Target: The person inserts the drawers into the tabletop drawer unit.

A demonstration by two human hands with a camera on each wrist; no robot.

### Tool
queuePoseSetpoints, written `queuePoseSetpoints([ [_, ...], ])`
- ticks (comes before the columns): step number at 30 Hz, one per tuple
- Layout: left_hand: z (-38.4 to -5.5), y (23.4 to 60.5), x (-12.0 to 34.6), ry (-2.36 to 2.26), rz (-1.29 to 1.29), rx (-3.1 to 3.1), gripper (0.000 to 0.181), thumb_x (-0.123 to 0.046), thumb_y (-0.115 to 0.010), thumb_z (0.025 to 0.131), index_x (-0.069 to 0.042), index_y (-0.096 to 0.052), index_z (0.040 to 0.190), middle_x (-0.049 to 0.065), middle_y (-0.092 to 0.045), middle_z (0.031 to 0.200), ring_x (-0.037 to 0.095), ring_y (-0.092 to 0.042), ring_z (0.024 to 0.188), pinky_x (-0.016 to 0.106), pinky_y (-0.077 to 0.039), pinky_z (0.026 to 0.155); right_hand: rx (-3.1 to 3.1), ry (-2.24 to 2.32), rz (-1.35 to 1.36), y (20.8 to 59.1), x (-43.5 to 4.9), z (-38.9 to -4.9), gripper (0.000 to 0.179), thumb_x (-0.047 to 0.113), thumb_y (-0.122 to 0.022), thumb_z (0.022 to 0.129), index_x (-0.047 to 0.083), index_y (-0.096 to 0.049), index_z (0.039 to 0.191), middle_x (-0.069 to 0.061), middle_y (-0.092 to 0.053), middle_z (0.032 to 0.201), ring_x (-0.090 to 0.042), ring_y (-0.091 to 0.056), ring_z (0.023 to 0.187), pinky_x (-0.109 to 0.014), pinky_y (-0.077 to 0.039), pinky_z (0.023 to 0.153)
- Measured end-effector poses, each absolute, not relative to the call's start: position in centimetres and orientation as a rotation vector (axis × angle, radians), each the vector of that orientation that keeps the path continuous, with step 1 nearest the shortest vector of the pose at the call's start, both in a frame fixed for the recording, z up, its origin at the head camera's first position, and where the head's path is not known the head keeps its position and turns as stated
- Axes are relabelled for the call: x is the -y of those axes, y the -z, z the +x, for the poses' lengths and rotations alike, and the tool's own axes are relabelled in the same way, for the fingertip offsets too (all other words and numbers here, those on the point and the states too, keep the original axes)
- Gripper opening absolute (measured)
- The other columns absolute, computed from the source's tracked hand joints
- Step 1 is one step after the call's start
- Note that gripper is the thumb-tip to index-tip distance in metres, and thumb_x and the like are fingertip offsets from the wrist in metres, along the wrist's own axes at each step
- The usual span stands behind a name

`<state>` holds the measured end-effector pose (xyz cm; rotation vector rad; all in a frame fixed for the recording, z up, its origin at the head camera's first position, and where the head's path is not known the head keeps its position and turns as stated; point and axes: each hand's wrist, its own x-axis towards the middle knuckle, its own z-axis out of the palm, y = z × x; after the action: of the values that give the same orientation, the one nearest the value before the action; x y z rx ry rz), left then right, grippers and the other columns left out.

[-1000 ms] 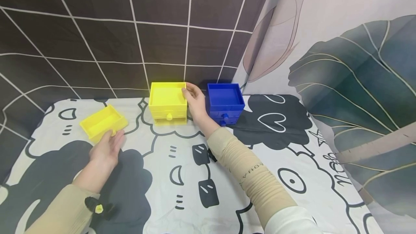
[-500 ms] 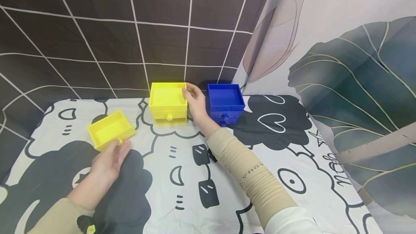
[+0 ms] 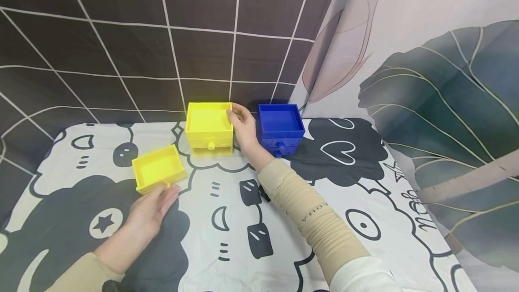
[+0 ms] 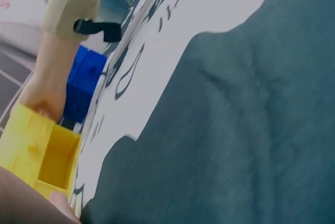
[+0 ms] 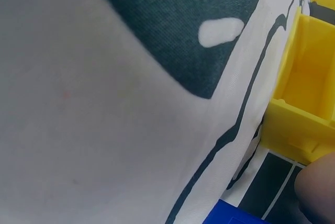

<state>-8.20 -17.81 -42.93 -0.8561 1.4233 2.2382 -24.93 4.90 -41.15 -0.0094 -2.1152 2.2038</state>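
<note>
A loose yellow drawer (image 3: 158,167) is held over the patterned cloth, left of the yellow drawer cabinet. My left hand (image 3: 150,211) pinches it at the front knob, thumb and fingers close together. The yellow drawer cabinet (image 3: 208,120) stands by the dark wall, its lower slot vacant and its upper drawer in place with a round knob. My right hand (image 3: 245,130) grips the cabinet's right wall, thumb at the top rim; some fingertips are hidden behind. In the left wrist view, the cabinet's vacant slot (image 4: 57,158) faces the camera.
A blue drawer cabinet (image 3: 281,127) stands just right of my right hand, with two knobs on its front. The black-and-white cartoon cloth (image 3: 227,238) covers the surface. Behind rises a dark wall with a white grid (image 3: 202,53); a leaf-patterned curtain (image 3: 446,102) hangs at right.
My left hand has carried the loose yellow drawer rightward and toward me, closer to the yellow cabinet, turning it a little straighter. My right hand has stayed on the cabinet.
</note>
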Motion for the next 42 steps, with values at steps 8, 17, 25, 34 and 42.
queuePoseSetpoints([
  [8, -7.6, 42.9, 15.9, -2.181, -0.780, -1.496, 0.061, -0.018, -0.050, 0.112, -0.003, -0.026, 0.165, -0.017, -0.075, 0.094, -0.009, -0.073, 0.090, 0.015, -0.055, 0.107, 2.102, -2.199, 0.001, 41.2, -4.9, -25.3, 0.043, 0.013, -0.062, 0.106, -0.002, -0.058, 0.146, -0.021, -0.061, 0.149, -0.034, -0.059, 0.137, -0.040, -0.051, 0.120],
  [17, -7.2, 43.1, 13.5, -2.155, -0.727, -1.563, 0.061, -0.015, -0.054, 0.109, 0.005, -0.031, 0.162, -0.006, -0.080, 0.115, -0.008, -0.075, 0.087, 0.016, -0.059, 0.101, 2.100, -2.200, -0.011, 41.2, -4.9, -25.3, 0.043, 0.014, -0.062, 0.106, -0.001, -0.058, 0.146, -0.021, -0.061, 0.149, -0.034, -0.058, 0.138, -0.040, -0.051, 0.121],
  [25, -7.0, 43.2, 11.6, -2.119, -0.683, -1.642, 0.054, -0.014, -0.056, 0.108, 0.008, -0.042, 0.156, 0.018, -0.064, 0.147, -0.002, -0.077, 0.097, 0.020, -0.061, 0.100, 2.106, -2.200, -0.021, 41.4, -5.0, -25.3, 0.044, 0.015, -0.063, 0.105, -0.001, -0.059, 0.146, -0.020, -0.062, 0.149, -0.034, -0.059, 0.138, -0.041, -0.051, 0.120],
  [34, -7.4, 43.1, 9.7, -2.132, -0.608, -1.667, 0.049, -0.008, -0.058, 0.107, 0.016, -0.048, 0.148, 0.026, -0.068, 0.138, 0.019, -0.077, 0.115, 0.024, -0.063, 0.098, 2.089, -2.225, -0.039, 41.2, -4.8, -25.1, 0.042, 0.014, -0.063, 0.106, -0.001, -0.059, 0.145, -0.020, -0.062, 0.148, -0.033, -0.059, 0.137, -0.040, -0.052, 0.120],
  [42, -8.2, 42.9, 9.0, -2.048, -0.597, -1.699, 0.051, -0.014, -0.058, 0.108, 0.012, -0.047, 0.150, 0.028, -0.061, 0.145, 0.032, -0.064, 0.134, 0.028, -0.061, 0.103, 2.088, -2.218, -0.022, 41.1, -4.7, -24.9, 0.042, 0.014, -0.062, 0.106, -0.002, -0.059, 0.145, -0.021, -0.062, 0.147, -0.034, -0.059, 0.137, -0.041, -0.052, 0.120],
])
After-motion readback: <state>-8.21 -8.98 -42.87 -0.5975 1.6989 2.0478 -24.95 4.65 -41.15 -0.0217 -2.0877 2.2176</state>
